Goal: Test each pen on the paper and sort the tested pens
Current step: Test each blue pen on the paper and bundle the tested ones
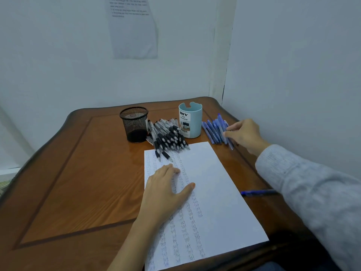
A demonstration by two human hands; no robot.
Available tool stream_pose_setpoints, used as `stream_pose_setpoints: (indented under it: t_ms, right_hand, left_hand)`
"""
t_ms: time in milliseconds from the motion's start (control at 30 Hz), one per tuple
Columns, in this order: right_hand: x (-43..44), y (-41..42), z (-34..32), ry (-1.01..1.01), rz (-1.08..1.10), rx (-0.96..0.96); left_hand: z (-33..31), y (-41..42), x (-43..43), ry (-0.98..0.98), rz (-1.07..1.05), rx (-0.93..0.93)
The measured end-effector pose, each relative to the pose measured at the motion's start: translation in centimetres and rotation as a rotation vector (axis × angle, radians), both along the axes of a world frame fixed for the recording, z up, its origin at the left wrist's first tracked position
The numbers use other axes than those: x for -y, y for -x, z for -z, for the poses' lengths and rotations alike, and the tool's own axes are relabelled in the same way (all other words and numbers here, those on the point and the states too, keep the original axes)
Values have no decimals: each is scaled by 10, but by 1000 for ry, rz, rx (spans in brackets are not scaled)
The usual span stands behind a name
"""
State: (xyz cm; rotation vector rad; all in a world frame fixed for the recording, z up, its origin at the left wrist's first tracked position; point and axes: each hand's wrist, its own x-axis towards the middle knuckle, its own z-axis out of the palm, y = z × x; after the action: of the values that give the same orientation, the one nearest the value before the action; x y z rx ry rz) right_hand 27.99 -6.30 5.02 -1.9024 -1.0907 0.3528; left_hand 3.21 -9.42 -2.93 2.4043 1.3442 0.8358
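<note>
Head view: blue pens point(214, 132) near the table's point(78, 173) far right corner are touched by the right hand point(246, 134), fingers together; a grip cannot be told. The paper point(214, 192) is pressed by the left hand point(166, 188), fingers straight. Black pens point(170, 137) lie between a mesh cup point(133, 124) and a blue cup point(190, 120), contents unseen.

Open tabletop point(68, 182) left of paper point(214, 192) (black pens point(170, 137) crowd the back).

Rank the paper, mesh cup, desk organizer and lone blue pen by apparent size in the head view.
1. paper
2. mesh cup and desk organizer, too alike to rank
3. lone blue pen, its end hidden by the sleeve
</note>
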Motion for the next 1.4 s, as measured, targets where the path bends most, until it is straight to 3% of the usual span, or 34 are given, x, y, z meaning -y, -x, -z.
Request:
stream_pose_setpoints:
  t_ms: [300,767,933,1200,1400]
  right_hand:
    - [-58,-17,9,73,19,123]
    - [-39,-14,15,35,-62,55]
    - [-2,-9,12,99,-235,50]
    - [72,-15,6,385,-659,84]
    - [101,-26,8,540,-790,174]
  left_hand:
    - [-1,-2,0,-6,7,21]
    - [-3,-1,-1,26,-1,-4]
    - [-2,0,0,41,-9,0]
    - [-5,0,3,-3,14,-2]
    - [-9,-1,9,-62,57,14]
